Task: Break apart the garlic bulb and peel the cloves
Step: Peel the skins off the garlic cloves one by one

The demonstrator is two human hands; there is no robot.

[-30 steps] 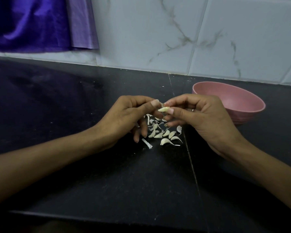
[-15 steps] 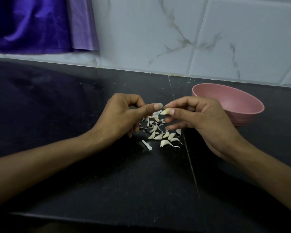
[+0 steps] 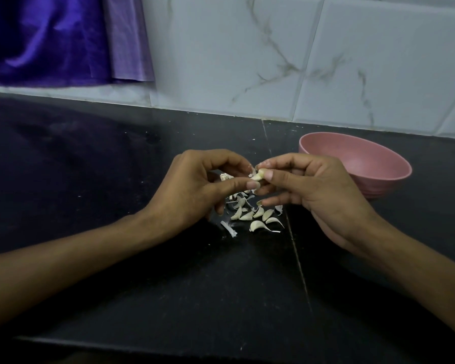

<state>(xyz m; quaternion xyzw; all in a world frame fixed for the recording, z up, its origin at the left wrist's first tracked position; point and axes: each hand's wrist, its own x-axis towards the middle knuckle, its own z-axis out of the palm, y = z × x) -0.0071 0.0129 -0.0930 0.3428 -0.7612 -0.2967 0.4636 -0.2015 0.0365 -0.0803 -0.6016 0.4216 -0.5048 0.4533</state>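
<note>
A small pale garlic clove is held above the black counter, pinched between the thumb and fingers of my right hand. My left hand meets it from the left, thumb tip and forefinger on the clove and its loose skin. Below the hands lies a scatter of several garlic cloves and bits of papery skin. A further garlic piece shows behind my left fingers, partly hidden.
A pink bowl stands on the black counter just right of my right hand, near the white tiled wall. Purple cloth hangs at the back left. A seam in the counter runs toward me under the cloves.
My left hand has come back to the clove, thumb and forefinger now touching it. The camera view has shifted slightly.
</note>
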